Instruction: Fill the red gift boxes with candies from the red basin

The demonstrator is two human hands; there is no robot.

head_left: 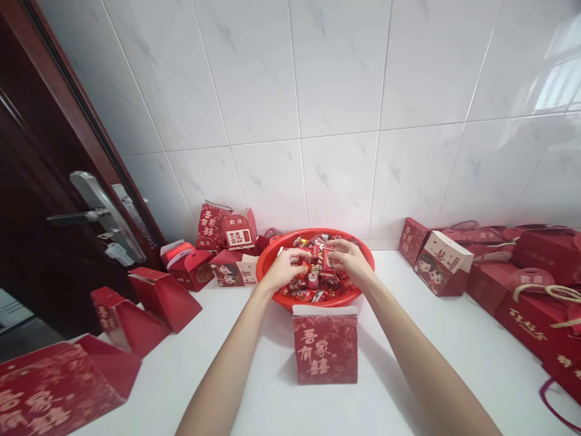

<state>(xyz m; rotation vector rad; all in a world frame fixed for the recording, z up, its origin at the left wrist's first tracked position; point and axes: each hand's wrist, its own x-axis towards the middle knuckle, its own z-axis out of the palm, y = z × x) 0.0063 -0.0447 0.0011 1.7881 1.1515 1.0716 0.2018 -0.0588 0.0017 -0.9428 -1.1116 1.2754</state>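
Note:
A red plastic basin [361, 295] full of wrapped candies [313, 280] stands on the white table against the tiled wall. Both my hands reach into it from either side. My left hand [285, 267] has its fingers curled in among the candies; what lies between the fingertips is hard to make out. With thumb and fingers bent, my right hand [348, 260] grips a red-wrapped candy [327, 257] over the heap. Between my forearms, in front of the basin, a red gift box [325, 348] with pale Chinese lettering stands upright, its top flap raised.
More red boxes [166, 300] line the left side, a large one [63, 387] nearest me. Behind them others [238, 230] are stacked by the wall. At right, a cream-and-red box [442, 263] stands beside several red boxes with cord handles [521, 297]. A dark door [54, 151] borders the left.

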